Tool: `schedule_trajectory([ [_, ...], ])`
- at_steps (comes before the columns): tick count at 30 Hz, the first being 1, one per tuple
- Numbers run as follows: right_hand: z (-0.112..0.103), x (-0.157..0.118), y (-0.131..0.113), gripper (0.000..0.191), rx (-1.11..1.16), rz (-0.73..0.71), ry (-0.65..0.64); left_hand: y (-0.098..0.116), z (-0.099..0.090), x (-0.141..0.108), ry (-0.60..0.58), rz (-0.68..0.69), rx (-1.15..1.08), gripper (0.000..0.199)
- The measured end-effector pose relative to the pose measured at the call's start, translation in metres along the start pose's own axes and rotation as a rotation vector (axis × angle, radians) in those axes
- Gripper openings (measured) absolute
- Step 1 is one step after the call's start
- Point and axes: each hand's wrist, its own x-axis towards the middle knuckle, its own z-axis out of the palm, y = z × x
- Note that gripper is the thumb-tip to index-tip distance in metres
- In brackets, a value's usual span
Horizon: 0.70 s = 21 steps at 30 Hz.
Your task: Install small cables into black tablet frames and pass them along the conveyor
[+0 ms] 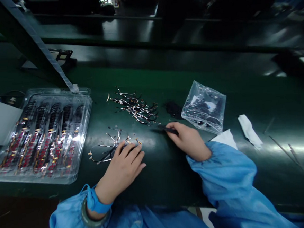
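My left hand (125, 164) lies palm down with its fingers spread over the near edge of a small group of thin cables (109, 151). My right hand (189, 139) is closed around black tweezers (170, 129), whose tips point left toward a larger pile of short black and silver cables (138, 108). That pile lies beyond both hands, near the middle of the green table. A small heap of black bits (174, 109) sits just beyond my right hand, beside a clear plastic bag (205, 106) with dark pieces inside.
On the left stands a clear plastic tray (87, 132) with rows of cable parts, beneath a slanted post (46, 52). White paper pieces (249, 131) and thin dark strips (283, 146) lie at the right. A raised ledge (147, 48) crosses the back.
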Motion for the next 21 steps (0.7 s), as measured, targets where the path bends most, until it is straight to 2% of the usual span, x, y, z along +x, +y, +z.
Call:
schedule_trajectory([
  [4,0.015,-0.006,-0.037,0.011,0.184,-0.227,-0.096,0.001,-0.001,-0.001,-0.015,0.025,-0.024,0.026],
  [7,0.025,-0.007,-0.054,0.009,0.203,-0.272,-0.094,0.001,-0.001,-0.001,-0.013,0.014,-0.011,0.024],
  [12,0.030,-0.002,-0.060,0.008,0.227,-0.235,-0.022,0.001,0.000,-0.002,-0.007,0.013,-0.001,0.023],
  [17,0.030,0.003,-0.063,0.011,0.093,-0.352,-0.042,0.001,0.000,-0.003,-0.036,0.005,0.000,0.024],
  [21,0.029,0.006,-0.061,0.012,0.026,-0.432,-0.008,0.001,0.001,-0.004,-0.022,0.009,-0.002,0.024],
])
